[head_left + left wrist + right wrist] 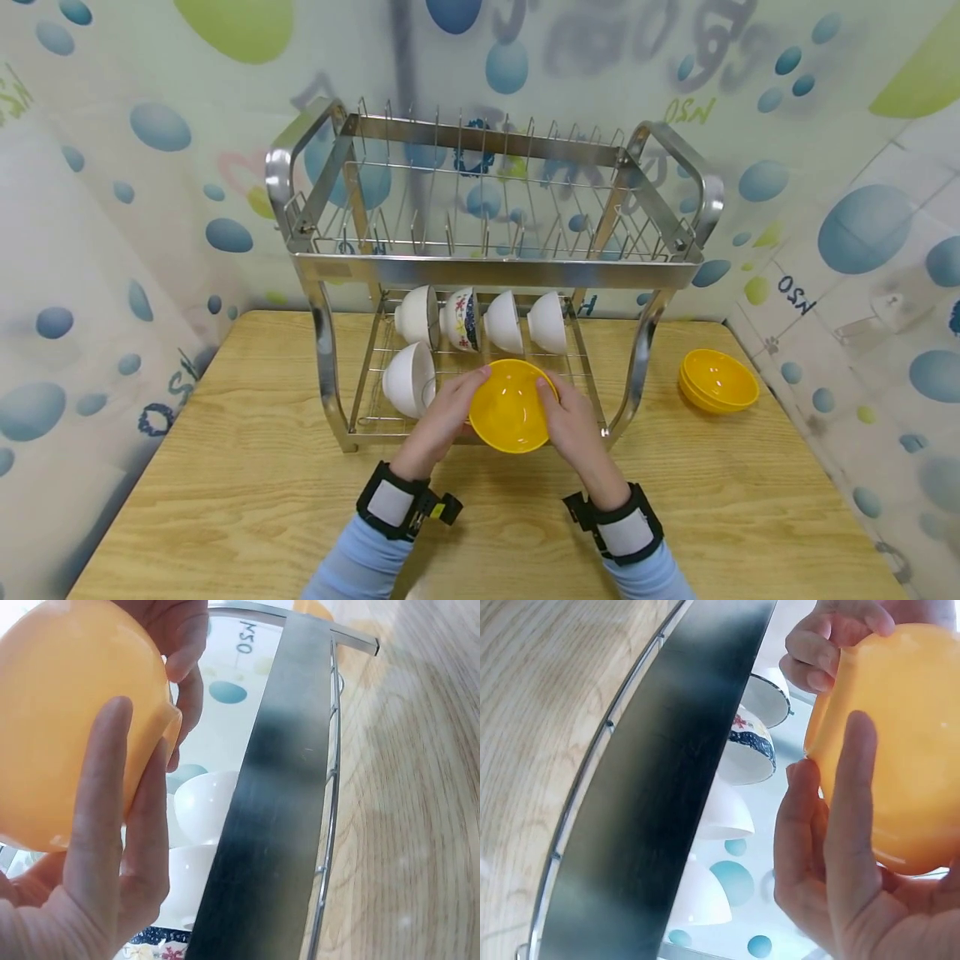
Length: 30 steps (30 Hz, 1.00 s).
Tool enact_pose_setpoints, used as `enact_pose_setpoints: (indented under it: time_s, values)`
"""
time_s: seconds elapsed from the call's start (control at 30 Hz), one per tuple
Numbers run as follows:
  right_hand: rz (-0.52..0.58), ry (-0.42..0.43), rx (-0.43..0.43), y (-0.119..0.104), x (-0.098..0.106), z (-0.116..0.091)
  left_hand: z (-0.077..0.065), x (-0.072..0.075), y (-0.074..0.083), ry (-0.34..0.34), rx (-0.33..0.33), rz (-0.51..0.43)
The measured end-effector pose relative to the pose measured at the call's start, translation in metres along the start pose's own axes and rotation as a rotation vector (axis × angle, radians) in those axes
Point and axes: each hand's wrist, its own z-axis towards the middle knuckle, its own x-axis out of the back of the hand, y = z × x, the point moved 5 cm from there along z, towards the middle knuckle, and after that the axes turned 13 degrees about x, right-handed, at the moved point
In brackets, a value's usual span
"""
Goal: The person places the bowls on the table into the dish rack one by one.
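Both hands hold one yellow bowl [510, 408] in front of the dish rack's lower tier, its inside turned toward the head camera. My left hand [447, 414] grips its left side, thumb on the rim. On the opposite side, my right hand [576, 423] grips it the same way. In the left wrist view, fingers [105, 772] spread along the underside of the bowl [60, 712]; the right wrist view shows the other hand's fingers [853, 787] there too. Behind it, a white bowl [408, 380] stands tilted on the lower rack at the left.
A two-tier metal dish rack [495, 271] stands on the wooden table [247, 467]. Along its lower back row sit tilted bowls, including a patterned bowl [460, 320] and a white bowl [548, 323]. Stacked yellow bowls [717, 382] rest on the table at right.
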Motion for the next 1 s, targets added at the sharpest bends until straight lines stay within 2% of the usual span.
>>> enact_pose_setpoints:
  time_s: [0.1,0.2,0.43,0.57,0.7,0.77,1.0]
  values:
    - [-0.040,0.009,0.018,-0.002,0.003,-0.001,0.000,0.000,0.001,0.032,0.001,-0.002]
    - [-0.074,0.055,0.051,-0.005,0.009,-0.003,-0.001,0.001,0.002,0.065,-0.009,-0.013]
    - [-0.170,0.242,0.081,-0.011,0.029,-0.006,-0.006,0.007,0.007,0.167,-0.052,-0.076]
    - [-0.213,0.313,0.091,-0.012,0.041,-0.007,-0.015,0.006,0.017,0.161,-0.060,-0.098]
    - [-0.215,0.359,0.079,-0.009,0.054,-0.009,-0.014,0.008,0.016,0.179,-0.062,-0.098]
    - [-0.223,0.391,0.083,-0.007,0.060,-0.011,-0.008,0.010,0.010,0.200,-0.065,-0.098]
    - [-0.267,0.513,0.090,-0.001,0.079,-0.019,-0.008,0.011,0.009,0.235,-0.081,-0.088]
